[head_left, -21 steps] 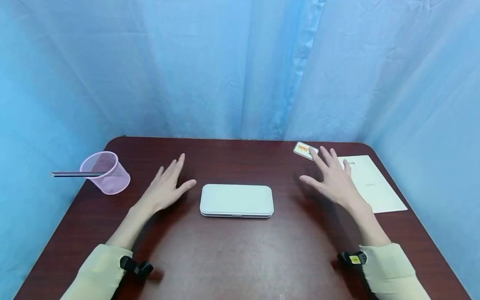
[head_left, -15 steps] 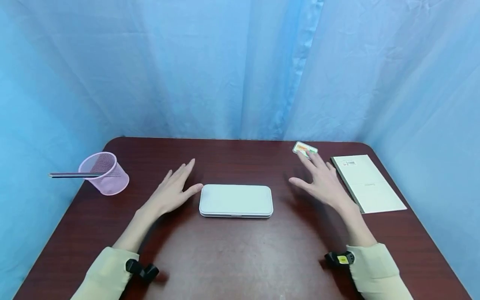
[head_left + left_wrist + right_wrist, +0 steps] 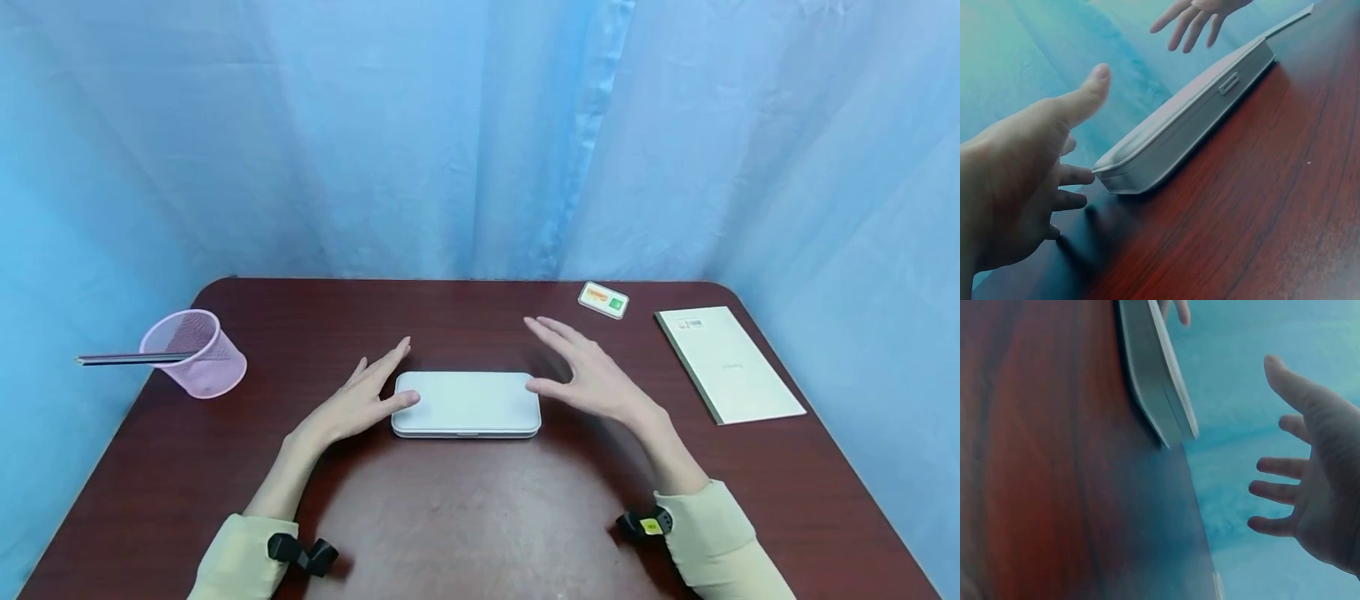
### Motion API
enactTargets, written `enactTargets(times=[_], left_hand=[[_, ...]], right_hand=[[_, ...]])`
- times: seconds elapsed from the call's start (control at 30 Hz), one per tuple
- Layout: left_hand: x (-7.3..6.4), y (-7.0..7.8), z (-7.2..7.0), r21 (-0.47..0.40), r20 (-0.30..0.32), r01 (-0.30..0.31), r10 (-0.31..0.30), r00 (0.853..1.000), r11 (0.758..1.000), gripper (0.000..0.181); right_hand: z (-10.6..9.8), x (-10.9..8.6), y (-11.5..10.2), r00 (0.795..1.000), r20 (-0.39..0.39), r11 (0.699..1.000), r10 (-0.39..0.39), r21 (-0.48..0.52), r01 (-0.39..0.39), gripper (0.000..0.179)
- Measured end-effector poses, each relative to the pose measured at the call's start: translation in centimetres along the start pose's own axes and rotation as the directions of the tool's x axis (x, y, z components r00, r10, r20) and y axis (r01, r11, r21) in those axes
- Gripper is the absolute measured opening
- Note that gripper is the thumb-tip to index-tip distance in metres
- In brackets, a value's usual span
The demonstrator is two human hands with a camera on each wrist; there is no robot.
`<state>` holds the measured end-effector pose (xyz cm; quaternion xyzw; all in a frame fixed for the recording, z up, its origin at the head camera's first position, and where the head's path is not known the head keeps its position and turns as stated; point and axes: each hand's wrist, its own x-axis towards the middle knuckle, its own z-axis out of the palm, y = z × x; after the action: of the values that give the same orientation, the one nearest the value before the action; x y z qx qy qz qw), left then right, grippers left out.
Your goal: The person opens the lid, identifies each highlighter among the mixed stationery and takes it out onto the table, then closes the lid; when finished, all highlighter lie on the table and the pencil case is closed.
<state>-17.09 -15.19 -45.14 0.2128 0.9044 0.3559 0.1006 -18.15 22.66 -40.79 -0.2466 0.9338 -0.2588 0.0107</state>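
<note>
A white, rounded rectangular case [image 3: 467,404] lies closed on the dark wooden table, with a small latch [image 3: 1229,83] on its near side. At its left end my left hand [image 3: 358,404] is spread, the thumb over the lid's corner in the head view; whether it touches I cannot tell. My right hand [image 3: 592,379] hovers by the right end, fingers extended and thumb apart, holding nothing. In the right wrist view a gap shows between the right hand [image 3: 1322,475] and the case [image 3: 1160,375].
On the left a pink mesh pen cup [image 3: 217,367] holds dark pencils [image 3: 135,358] that stick out sideways. A small card-like item [image 3: 603,300] lies at the back right. A white notebook [image 3: 731,365] lies near the right edge. Blue curtains [image 3: 375,142] hang behind the table.
Both hands have moved inward toward the case, the right hand farther, leaving the small card and notebook uncovered. The case stays in place on the table.
</note>
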Motion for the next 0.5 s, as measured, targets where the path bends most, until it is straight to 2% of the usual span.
enactTargets(times=[0.13, 0.3, 0.5], left_hand=[[-0.2, -0.1, 0.1, 0.022, 0.029, 0.010, -0.011, 1.000, 1.000, 0.101], [-0.8, 0.0, -0.1, 0.026, 0.079, 0.015, -0.017, 0.997, 1.000, 0.110], [-1.5, 0.4, -0.3, 0.045, 0.121, 0.025, -0.030, 0.992, 0.999, 0.120]], right_hand=[[1.1, 0.2, -1.3, 0.995, 0.064, 0.997, -0.071, 0.004, 0.071, 0.088], [2.6, 0.1, -2.6, 0.983, 0.138, 0.992, -0.123, -0.019, 0.126, 0.092], [3.8, -0.4, -3.7, 0.960, 0.250, 0.988, -0.123, -0.059, 0.142, 0.096]])
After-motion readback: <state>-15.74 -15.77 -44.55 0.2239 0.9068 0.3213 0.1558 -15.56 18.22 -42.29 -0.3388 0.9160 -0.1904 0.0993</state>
